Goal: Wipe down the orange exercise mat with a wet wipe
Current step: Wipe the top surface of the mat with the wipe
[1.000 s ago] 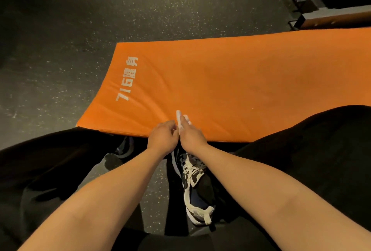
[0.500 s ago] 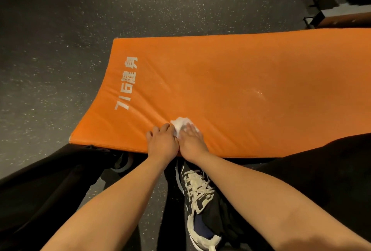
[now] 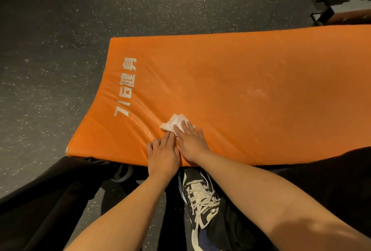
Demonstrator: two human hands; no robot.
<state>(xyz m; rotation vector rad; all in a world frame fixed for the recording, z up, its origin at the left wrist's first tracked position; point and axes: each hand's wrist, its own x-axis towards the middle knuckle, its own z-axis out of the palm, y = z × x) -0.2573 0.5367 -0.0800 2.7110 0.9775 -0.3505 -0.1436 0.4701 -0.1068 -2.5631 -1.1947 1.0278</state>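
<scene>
Pressing down on the wipe is judged to be the step in hand, with wiping only just begun. In the head view, the one view given, a crumpled white wet wipe is seen lying on the thick padded orange exercise mat, near its front edge and just right of the white printed lettering. The mat is laid flat on the dark speckled rubber floor.

The wipe is pinned under the straight, spread fingers of the right hand. The left hand is rested on the mat just beside it, its fingers reaching forward so that the wipe's near corner is touched. Nothing is gripped or pinched by either hand, and the two are held close together, side to side.

A pale dusty smudge is seen further right on the mat, well apart from the wipe. A black and white laced trainer is seen below the mat's front edge, between the forearms.

Long strokes across the surface are called for next, with steady downward pressure so that the wipe is not bunched. Most of the mat is judged unwiped, and its far right end is cut off by the frame.
</scene>
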